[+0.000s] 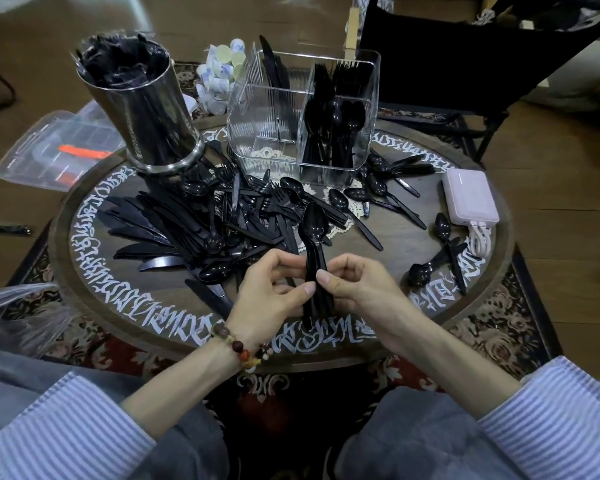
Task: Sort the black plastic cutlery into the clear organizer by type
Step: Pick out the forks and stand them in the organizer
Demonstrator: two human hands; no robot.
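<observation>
both hands meet over the near side of the round table. left hand and right hand each pinch a stack of black spoons by the handles, bowls pointing up and away. clear organizer stands at the far side: knives back left, forks back right, spoons front right, front left compartment bare. loose cutlery pile lies between hands and organizer, with a metal cup at its far left. pink power bank at right.
</observation>
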